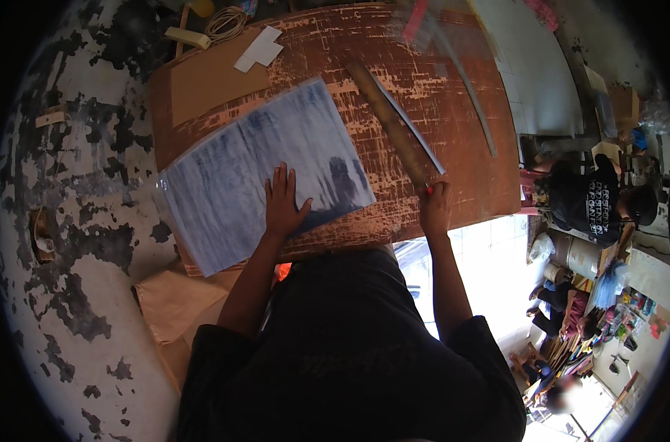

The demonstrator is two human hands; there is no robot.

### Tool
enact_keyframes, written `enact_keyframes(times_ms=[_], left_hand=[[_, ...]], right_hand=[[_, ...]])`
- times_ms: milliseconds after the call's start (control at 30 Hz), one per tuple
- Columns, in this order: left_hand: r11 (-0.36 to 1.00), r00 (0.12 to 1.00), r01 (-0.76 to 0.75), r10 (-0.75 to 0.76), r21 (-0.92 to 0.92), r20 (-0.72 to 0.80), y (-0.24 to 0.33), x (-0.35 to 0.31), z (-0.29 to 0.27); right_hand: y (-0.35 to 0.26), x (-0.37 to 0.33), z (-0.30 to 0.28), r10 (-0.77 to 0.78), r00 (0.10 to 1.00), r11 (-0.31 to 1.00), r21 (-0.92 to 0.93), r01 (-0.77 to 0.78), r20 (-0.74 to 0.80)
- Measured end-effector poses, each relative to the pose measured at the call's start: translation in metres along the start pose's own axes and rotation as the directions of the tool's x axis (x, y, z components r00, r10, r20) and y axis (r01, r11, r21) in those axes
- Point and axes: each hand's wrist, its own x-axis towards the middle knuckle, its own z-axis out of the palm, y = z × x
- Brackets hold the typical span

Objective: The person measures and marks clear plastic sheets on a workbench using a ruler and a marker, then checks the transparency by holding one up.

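My left hand (283,206) lies flat with its fingers spread on a glossy blue-grey sheet (239,169), near its front edge. The sheet looks like shiny plastic and lies slanted on the worn brown table (468,110). Toward the table's front right, my right hand (436,210) is closed on a small red object (428,190), mostly hidden by the fingers. Just beyond that hand is the near end of a long brown strip (388,121). A thin, pale metal-looking strip (409,125) lies along its right side.
At the back left are brown cardboard (210,81), white cut pieces (260,50) and coiled cord (227,23). A long grey strip (464,77) lies at the right. Brown paper (176,298) is below the table's left edge. Other people (589,195) sit at far right.
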Motion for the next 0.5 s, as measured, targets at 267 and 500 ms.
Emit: enact_keyframes(times_ms=[267,500], left_hand=[[0.549,0.953,0.278,-0.055,-0.788,0.298,0.02,-0.017,-0.039],[-0.642,0.681,0.73,0.713,-0.236,0.167,0.047,-0.023,-0.078]], right_hand=[[-0.093,-0.039,-0.012,-0.203,0.634,0.674,0.576,-0.462,0.746],[-0.186,-0.071,0.001,-0.496,0.435,0.459,0.652,-0.603,0.751]])
